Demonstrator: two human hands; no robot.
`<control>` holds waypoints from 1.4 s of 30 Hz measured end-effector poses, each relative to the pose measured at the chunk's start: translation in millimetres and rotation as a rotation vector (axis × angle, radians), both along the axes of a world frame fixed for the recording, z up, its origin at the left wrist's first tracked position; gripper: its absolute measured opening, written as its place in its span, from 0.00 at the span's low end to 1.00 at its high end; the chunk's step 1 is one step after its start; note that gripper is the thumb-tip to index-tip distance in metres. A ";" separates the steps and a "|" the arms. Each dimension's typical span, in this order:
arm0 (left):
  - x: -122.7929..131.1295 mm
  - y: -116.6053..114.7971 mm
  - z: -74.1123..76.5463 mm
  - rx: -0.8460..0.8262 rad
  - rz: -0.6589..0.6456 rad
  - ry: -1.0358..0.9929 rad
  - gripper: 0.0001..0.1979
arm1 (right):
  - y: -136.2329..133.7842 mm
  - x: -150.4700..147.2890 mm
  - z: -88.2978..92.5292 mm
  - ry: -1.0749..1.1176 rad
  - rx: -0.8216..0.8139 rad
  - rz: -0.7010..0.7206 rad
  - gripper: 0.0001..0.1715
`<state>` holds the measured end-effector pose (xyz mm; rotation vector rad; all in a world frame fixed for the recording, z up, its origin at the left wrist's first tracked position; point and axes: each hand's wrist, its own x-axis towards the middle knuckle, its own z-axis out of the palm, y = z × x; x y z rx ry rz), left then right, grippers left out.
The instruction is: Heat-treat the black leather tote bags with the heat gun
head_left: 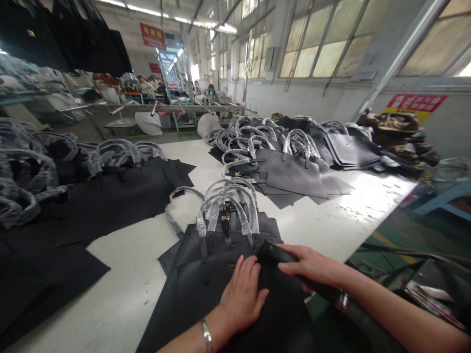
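Observation:
My left hand (243,296) lies on a black leather-like bag panel (206,299) near the table's front edge, fingers stretched out and thumb apart. Beside it, my right hand (312,264) is closed around a black hose-like tool (275,252). The tool's blunt tip is at the base of a bag handle, and a metal ring (344,300) circles its rear part. Several panels are stacked under my left hand. Handles wrapped in clear plastic (224,206) rise from their far edge, with a black strap with a gold-coloured buckle (225,220) between them.
More black panels with wrapped handles lie on the pale table (136,274) at the left (121,196) and at the far right (294,169). Black bags (66,39) hang at upper left. Brown bundled material (399,127) is piled beyond the right end. People sit in the background.

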<state>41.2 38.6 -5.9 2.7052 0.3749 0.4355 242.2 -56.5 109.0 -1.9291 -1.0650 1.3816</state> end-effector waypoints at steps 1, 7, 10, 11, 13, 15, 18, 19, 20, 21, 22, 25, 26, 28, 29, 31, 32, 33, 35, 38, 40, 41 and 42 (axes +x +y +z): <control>2.5 -7.2 -2.0 -0.020 0.037 -0.020 0.22 | -4.1 -4.0 -1.2 -0.007 -0.020 0.003 0.27; 12.9 -33.0 -4.1 -0.083 0.060 -0.115 0.07 | 19.1 -18.3 -4.5 -0.041 -0.025 0.021 0.21; 12.9 -36.6 -5.6 -0.085 0.052 -0.163 0.05 | 30.7 -21.0 0.3 -0.076 -0.034 0.083 0.23; 12.8 -37.6 -6.9 -0.085 0.058 -0.168 0.04 | 32.4 -21.7 1.7 -0.085 -0.043 0.106 0.24; 13.1 -39.7 -9.8 -0.080 0.065 -0.159 0.03 | 35.0 -23.4 2.5 -0.104 -0.064 0.144 0.25; 14.1 -42.0 -11.9 -0.054 0.059 -0.134 0.02 | 39.5 -26.5 0.6 -0.125 -0.074 0.160 0.23; 11.9 -45.6 -12.0 0.008 0.036 -0.099 0.05 | 49.1 -34.5 -2.8 -0.197 -0.019 0.132 0.20; 8.7 -47.2 -11.6 0.031 0.029 -0.091 0.07 | 50.8 -37.6 -2.8 -0.229 0.018 0.113 0.20; 4.0 -49.4 -11.3 0.056 0.024 -0.085 0.09 | 50.8 -40.6 -1.8 -0.259 0.056 0.097 0.22; -2.0 -52.1 -11.3 0.084 0.020 -0.082 0.11 | 48.7 -43.2 -0.1 -0.282 0.085 0.088 0.24; -9.2 -55.4 -11.7 0.113 0.023 -0.082 0.14 | 44.6 -45.3 2.2 -0.286 0.100 0.094 0.26; -31.7 -67.9 -15.5 0.180 0.085 -0.088 0.17 | 24.9 -50.3 8.5 -0.194 0.045 0.163 0.30; -38.0 -72.0 -16.9 0.188 0.109 -0.091 0.17 | 18.3 -52.5 9.2 -0.148 0.005 0.189 0.30; -47.1 -78.1 -18.4 0.185 0.131 -0.094 0.15 | 9.1 -59.4 7.9 -0.076 -0.058 0.237 0.31; -49.7 -79.8 -18.3 0.180 0.127 -0.093 0.15 | 7.4 -64.6 6.2 -0.060 -0.068 0.260 0.32; -51.9 -80.6 -16.4 0.177 0.100 -0.084 0.16 | 11.0 -78.0 2.2 -0.054 -0.056 0.296 0.31; -52.0 -80.0 -14.8 0.183 0.082 -0.075 0.16 | 16.0 -85.7 0.4 -0.063 -0.043 0.305 0.31; -51.8 -79.1 -12.9 0.189 0.065 -0.068 0.15 | 22.7 -93.7 -0.9 -0.077 -0.030 0.312 0.31; -51.5 -77.1 -9.0 0.186 0.043 -0.055 0.15 | 39.2 -109.4 -1.7 -0.108 -0.010 0.329 0.28; -52.8 -75.1 -4.6 0.147 0.046 -0.058 0.13 | 62.9 -128.5 1.2 -0.153 0.026 0.384 0.27; -54.2 -74.7 -3.4 0.131 0.054 -0.069 0.12 | 72.7 -136.2 5.0 -0.163 0.024 0.441 0.27; -54.7 -74.6 -3.3 0.124 0.060 -0.074 0.12 | 75.5 -138.4 7.2 -0.156 0.015 0.481 0.27; -54.9 -74.6 -3.7 0.121 0.066 -0.076 0.12 | 77.1 -139.7 9.3 -0.145 0.007 0.523 0.25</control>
